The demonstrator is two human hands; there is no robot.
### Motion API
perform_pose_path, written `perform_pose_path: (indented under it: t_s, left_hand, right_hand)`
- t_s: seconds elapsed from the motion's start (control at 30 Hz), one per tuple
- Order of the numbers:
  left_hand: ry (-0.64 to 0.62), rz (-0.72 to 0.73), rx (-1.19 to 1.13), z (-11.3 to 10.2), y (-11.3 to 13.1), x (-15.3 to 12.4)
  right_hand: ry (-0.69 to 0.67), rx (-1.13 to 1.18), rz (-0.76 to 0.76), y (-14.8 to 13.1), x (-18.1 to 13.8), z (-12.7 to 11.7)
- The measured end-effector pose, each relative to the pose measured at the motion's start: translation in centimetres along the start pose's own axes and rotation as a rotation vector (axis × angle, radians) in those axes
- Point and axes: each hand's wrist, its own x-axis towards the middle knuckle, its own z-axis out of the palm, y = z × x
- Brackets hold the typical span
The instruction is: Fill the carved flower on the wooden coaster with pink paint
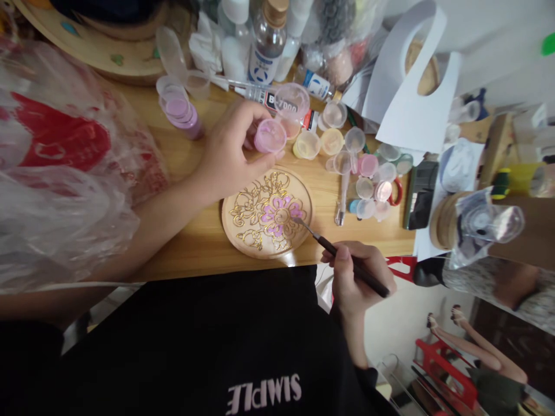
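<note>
My left hand (236,147) holds a small clear cup of pink-purple paint (270,136) between thumb and fingers, just above the far edge of a round wooden plate. That plate (232,228) bears a raised gold outline of flowers, and several petals of the large flower (277,215) are filled with purple. A dark-handled palette knife (364,278) is gripped in my right hand (358,274). Its narrow metal tip reaches the right-hand petals of the flower; whether it touches them I cannot tell.
Several small paint cups (332,141) stand right of my left hand. Behind are a BJ-7000 tube (264,95) and a gold-capped bottle (266,49). Plastic bags (65,150) cover the left side. A phone (420,193) lies right. Another person's legs (472,344) show at lower right.
</note>
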Motion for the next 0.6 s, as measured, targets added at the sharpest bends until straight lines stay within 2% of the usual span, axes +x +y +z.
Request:
perform_pose_path:
  t_s: [0.2,0.3,0.43,0.6]
  left_hand:
    - [-0.024,-0.093,-0.077,-0.23,0.32,-0.02]
    - [-0.002,-0.107,-0.100,-0.18,0.37,0.06]
    - [0.027,-0.199,-0.108,-0.09,0.49,0.30]
    - [0.019,-0.208,-0.114,0.02,0.59,0.41]
  right_hand:
    - [0.005,0.029,-0.018,0.06,-0.02,0.06]
    - [-0.004,0.042,-0.020,-0.01,0.06,0.13]
    - [0.007,0.039,-0.027,-0.06,0.13,0.19]
    - [0.020,0.061,-0.031,-0.06,0.11,0.17]
